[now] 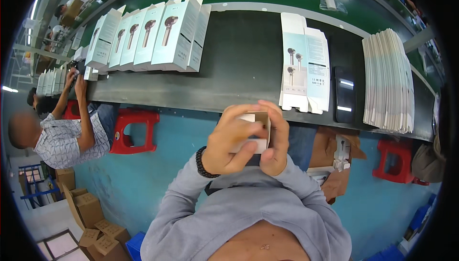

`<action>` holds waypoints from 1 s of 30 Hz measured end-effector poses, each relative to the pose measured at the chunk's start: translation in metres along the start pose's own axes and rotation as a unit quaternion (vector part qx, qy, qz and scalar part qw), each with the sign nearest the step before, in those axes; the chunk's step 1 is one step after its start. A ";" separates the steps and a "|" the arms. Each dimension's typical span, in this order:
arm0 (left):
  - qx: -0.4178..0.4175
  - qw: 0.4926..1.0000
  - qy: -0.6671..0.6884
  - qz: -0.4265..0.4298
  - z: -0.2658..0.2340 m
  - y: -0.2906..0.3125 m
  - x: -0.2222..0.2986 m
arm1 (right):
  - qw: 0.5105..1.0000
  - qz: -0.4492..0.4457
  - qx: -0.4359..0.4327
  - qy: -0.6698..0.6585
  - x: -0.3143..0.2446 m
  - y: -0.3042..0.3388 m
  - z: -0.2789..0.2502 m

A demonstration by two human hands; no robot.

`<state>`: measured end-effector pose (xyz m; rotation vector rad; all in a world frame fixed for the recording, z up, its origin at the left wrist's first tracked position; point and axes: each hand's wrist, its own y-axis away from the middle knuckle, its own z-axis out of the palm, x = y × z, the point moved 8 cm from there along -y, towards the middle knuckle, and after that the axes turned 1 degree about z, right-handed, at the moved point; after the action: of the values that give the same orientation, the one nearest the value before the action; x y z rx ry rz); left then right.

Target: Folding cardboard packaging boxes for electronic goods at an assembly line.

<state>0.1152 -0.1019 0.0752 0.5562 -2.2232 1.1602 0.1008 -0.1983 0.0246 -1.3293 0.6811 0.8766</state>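
Observation:
Held upright in front of my chest is a white cardboard box (260,144), its top end toward me and at least partly open. My right hand (277,141) wraps its right side, with the thumb near the front. My left hand (224,141), with a black beaded bracelet at the wrist, closes on the left side. One of its fingers, smeared by motion, bends over the open end. Much of the box is hidden by my hands, and its contents cannot be made out. Just beyond, a flattened printed carton (306,65) lies on the dark bench.
Several upright printed boxes (172,36) stand at the back left of the bench (239,60). On the right are a black phone (344,93) and a stack of flat cartons (388,81). A co-worker (71,132) sits left. Red stools (134,132) and brown cartons (91,208) stand on the floor.

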 end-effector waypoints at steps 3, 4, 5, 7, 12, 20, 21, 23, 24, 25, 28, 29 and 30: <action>0.150 0.983 0.101 -0.009 -0.007 0.009 -0.004 | 0.988 -0.017 0.051 -0.142 0.000 0.002 0.006; 0.158 0.984 0.078 0.007 -0.007 0.012 -0.003 | 0.979 -0.045 0.082 -0.181 -0.002 0.000 0.007; 0.167 0.984 0.053 0.023 -0.007 0.014 0.000 | 0.979 -0.042 0.082 -0.181 -0.001 0.002 0.008; 0.128 0.991 0.031 0.022 -0.008 0.011 -0.001 | 0.972 -0.036 0.128 -0.196 0.004 0.008 0.003; 0.140 0.984 -0.027 0.105 -0.019 0.013 0.009 | 0.986 0.056 -0.036 0.154 -0.011 -0.010 0.000; 0.123 0.987 -0.049 0.088 -0.009 0.015 0.006 | 0.957 0.244 -0.010 -0.157 0.019 -0.005 0.007; 0.132 0.986 -0.036 0.090 -0.009 0.017 0.006 | 0.957 0.244 -0.010 -0.157 0.018 -0.006 0.007; 0.141 0.985 -0.022 0.092 -0.011 0.017 0.007 | 0.950 0.278 -0.012 -0.141 0.022 -0.005 0.008; 0.115 0.987 -0.058 0.092 -0.009 0.015 0.008 | 0.950 0.278 -0.011 -0.141 0.023 -0.004 0.008; 0.089 0.987 -0.094 0.092 -0.007 0.013 0.009 | 0.951 0.275 -0.014 -0.140 0.025 -0.003 0.007; 0.091 0.987 -0.112 0.071 -0.011 0.013 0.010 | 0.953 0.237 -0.026 -0.187 0.027 -0.003 0.009; 0.091 0.986 -0.116 0.071 -0.012 0.014 0.011 | 0.951 0.202 -0.034 -0.233 0.023 -0.004 0.011; 0.147 0.984 -0.082 0.050 -0.022 0.019 0.009 | 0.950 0.201 -0.038 -0.237 0.024 -0.004 0.011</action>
<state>0.1035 -0.0742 0.0800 0.6863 -2.2518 1.5613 0.1159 -0.1842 0.0084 -0.9985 0.5454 1.5058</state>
